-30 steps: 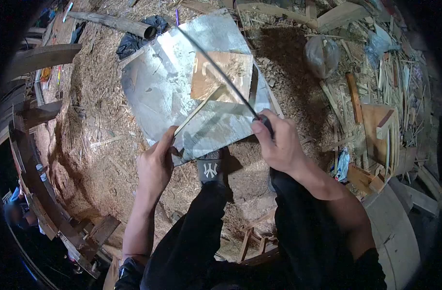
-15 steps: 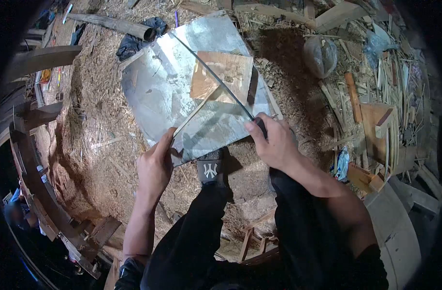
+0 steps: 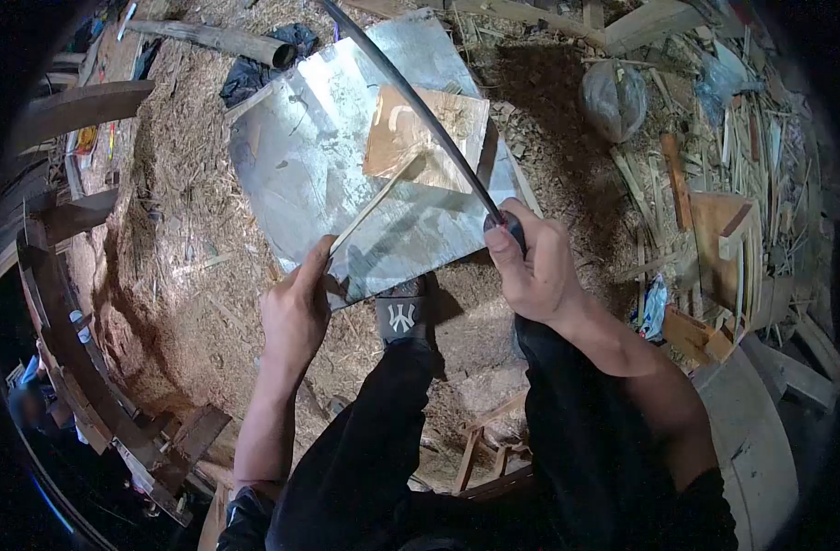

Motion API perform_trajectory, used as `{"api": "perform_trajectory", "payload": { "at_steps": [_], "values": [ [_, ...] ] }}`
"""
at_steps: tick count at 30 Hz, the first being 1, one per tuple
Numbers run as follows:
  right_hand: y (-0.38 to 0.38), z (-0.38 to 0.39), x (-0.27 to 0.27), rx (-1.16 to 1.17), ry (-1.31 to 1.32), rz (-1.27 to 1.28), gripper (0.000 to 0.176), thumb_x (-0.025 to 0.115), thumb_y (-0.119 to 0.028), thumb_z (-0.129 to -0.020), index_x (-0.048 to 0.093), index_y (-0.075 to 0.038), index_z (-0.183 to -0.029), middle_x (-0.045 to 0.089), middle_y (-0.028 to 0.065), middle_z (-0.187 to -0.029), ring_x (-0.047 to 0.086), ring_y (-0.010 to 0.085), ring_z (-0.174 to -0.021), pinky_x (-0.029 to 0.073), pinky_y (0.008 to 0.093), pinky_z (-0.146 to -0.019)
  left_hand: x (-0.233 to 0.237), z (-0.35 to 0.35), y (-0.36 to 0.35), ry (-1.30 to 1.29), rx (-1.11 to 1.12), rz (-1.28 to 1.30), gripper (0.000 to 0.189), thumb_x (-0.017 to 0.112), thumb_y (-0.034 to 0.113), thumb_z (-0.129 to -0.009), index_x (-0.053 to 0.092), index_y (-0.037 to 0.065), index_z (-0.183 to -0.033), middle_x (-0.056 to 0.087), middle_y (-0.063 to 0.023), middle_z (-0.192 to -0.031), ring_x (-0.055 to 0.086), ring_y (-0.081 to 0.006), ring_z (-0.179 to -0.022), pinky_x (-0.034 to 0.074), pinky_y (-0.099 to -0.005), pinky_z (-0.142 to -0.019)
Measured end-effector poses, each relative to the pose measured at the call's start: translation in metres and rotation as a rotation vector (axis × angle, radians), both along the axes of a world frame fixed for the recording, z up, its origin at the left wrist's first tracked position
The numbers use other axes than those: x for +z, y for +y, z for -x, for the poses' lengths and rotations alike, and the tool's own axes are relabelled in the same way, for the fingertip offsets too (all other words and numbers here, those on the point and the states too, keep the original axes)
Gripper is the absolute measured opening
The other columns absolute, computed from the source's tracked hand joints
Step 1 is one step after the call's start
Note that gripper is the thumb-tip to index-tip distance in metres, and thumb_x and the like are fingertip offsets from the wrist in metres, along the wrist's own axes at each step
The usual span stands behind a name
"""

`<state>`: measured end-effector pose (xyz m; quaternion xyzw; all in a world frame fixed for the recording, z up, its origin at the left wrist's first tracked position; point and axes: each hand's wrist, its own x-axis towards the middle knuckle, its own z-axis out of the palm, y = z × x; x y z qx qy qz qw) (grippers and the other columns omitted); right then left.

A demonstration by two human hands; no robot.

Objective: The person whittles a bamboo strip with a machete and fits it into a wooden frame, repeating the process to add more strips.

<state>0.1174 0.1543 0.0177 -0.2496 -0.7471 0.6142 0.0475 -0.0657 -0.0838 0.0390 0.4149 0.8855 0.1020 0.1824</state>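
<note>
My left hand (image 3: 296,308) pinches the near end of a thin pale wooden strip (image 3: 369,209), whose far end reaches the square wooden block (image 3: 447,129). In my right hand (image 3: 539,257) is the dark handle of a long-bladed knife (image 3: 406,90). The blade slants up and left above the block, its flat side partly showing. Both block and strip are over a worn grey metal-like board (image 3: 291,184) on the ground.
Wood shavings cover the ground. A shod foot (image 3: 401,317) stands by the board's near edge. Plastic bags (image 3: 614,101), thin strips and wood pieces (image 3: 675,184) lie at right; curved timbers (image 3: 66,321) and a partly visible person (image 3: 34,404) are at left.
The blade has risen off the strip and looks larger, its tip now near the top edge. My right hand has shifted slightly right. My left hand still pinches the strip.
</note>
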Motion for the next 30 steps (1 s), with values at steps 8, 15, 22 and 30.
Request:
{"api": "perform_trajectory", "payload": {
  "at_steps": [8,15,22,30],
  "values": [
    [-0.002,0.002,-0.007,-0.015,-0.040,-0.088,0.047,0.050,-0.041,-0.100,0.057,0.003,-0.083,0.053,0.0164,-0.052,0.060,0.0305,-0.050,0.045,0.0433,-0.053,0.003,-0.001,0.003,0.000,-0.024,-0.046,0.057,0.056,-0.008,-0.077,0.057,0.015,-0.130,0.069,-0.0147,-0.079,0.069,-0.0321,-0.070,0.054,-0.0408,-0.060],
    [-0.008,0.001,-0.023,0.016,-0.118,-0.125,0.052,0.048,-0.045,-0.100,0.056,0.003,-0.081,0.053,0.0149,-0.052,0.059,0.0274,-0.047,0.044,0.0417,-0.049,-0.003,-0.001,-0.001,-0.032,0.006,-0.083,0.057,0.057,-0.009,-0.076,0.058,0.014,-0.128,0.068,-0.0150,-0.079,0.070,-0.0325,-0.071,0.055,-0.0410,-0.062],
    [-0.010,0.002,-0.027,-0.014,0.026,-0.145,0.053,0.048,-0.045,-0.100,0.056,0.003,-0.079,0.052,0.0133,-0.051,0.059,0.0244,-0.048,0.043,0.0391,-0.047,0.000,-0.001,0.003,0.026,-0.017,-0.046,0.058,0.056,-0.008,-0.077,0.057,0.016,-0.129,0.069,-0.0147,-0.080,0.070,-0.0319,-0.072,0.055,-0.0413,-0.062],
    [-0.012,0.004,-0.030,-0.022,0.053,-0.153,0.050,0.049,-0.042,-0.100,0.057,0.003,-0.081,0.053,0.0157,-0.052,0.060,0.0256,-0.049,0.044,0.0405,-0.049,-0.002,-0.001,0.001,-0.079,0.010,-0.044,0.051,0.051,-0.011,-0.084,0.055,0.008,-0.131,0.069,-0.0120,-0.072,0.071,-0.0285,-0.070,0.054,-0.0380,-0.065]
  ]
}}
